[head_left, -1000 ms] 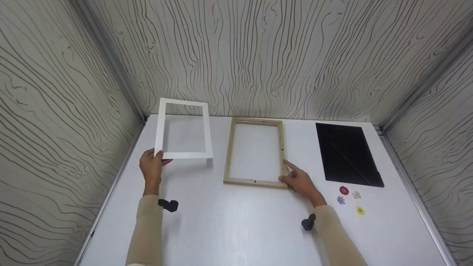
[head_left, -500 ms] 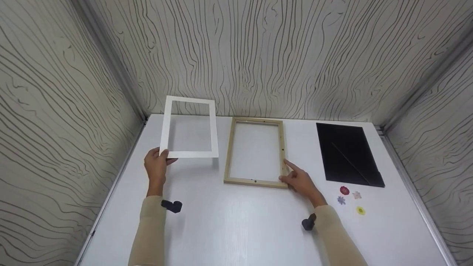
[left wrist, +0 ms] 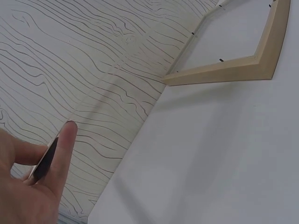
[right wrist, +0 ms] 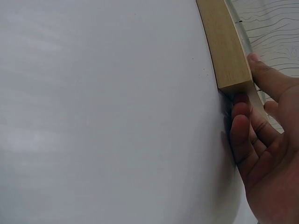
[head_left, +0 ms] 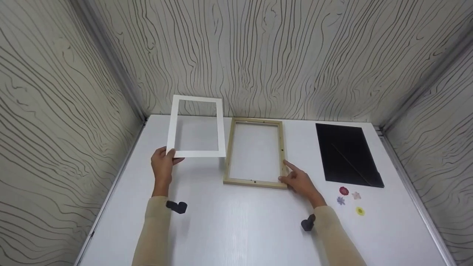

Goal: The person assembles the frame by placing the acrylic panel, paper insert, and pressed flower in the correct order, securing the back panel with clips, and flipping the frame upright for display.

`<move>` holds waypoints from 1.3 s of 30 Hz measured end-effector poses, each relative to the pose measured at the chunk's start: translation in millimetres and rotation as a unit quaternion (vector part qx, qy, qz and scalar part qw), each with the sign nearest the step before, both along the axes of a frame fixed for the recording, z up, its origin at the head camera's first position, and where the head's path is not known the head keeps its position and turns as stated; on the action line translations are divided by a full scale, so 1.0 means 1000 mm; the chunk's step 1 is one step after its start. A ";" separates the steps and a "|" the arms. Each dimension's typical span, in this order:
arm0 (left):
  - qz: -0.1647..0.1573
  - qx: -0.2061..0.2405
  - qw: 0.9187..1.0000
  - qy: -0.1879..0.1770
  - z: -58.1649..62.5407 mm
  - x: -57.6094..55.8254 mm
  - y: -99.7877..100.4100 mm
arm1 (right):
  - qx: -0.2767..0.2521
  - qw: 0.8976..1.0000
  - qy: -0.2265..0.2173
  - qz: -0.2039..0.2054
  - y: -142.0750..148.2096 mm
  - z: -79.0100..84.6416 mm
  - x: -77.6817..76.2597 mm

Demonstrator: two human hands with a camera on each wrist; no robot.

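Observation:
My left hand pinches the lower left corner of a white mat board with a rectangular window, thumb on its front. The mat is raised and tilted over the left part of the table. In the left wrist view, the mat's dark underside shows between thumb and fingers. A light wooden picture frame lies to its right, the mat's right edge close beside it. At the frame's lower right corner, my right hand holds on, thumb on top and forefinger along the outer side; its other fingers curl by the corner.
A black backing board with a thin diagonal strut lies at the right of the white table. Below it are small dried flowers: red, pink, blue and yellow. Wood-grain-patterned walls enclose the table.
The left hand has moved to the right with the mat board, bringing it from well left of the picture frame to right beside it. The right hand and the frame have stayed in place.

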State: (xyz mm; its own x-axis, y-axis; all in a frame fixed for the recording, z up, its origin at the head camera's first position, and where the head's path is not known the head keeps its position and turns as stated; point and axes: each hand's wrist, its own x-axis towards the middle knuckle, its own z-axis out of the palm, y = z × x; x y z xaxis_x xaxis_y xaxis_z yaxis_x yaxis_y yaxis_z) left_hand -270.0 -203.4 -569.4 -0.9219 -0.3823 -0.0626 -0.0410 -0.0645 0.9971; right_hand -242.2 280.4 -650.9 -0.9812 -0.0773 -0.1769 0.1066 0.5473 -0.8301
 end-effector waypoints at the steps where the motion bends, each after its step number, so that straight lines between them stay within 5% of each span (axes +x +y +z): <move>1: -0.001 0.000 1.000 -0.002 0.000 0.000 0.001 | -0.001 1.000 0.000 0.001 0.000 0.000 0.000; 21: -0.046 0.020 0.999 -0.007 0.002 0.001 0.034 | 0.000 1.000 0.006 0.012 0.001 -0.003 0.000; 39: -0.052 0.058 0.997 -0.004 0.001 0.000 0.063 | 0.010 1.000 0.010 0.012 0.001 -0.002 0.001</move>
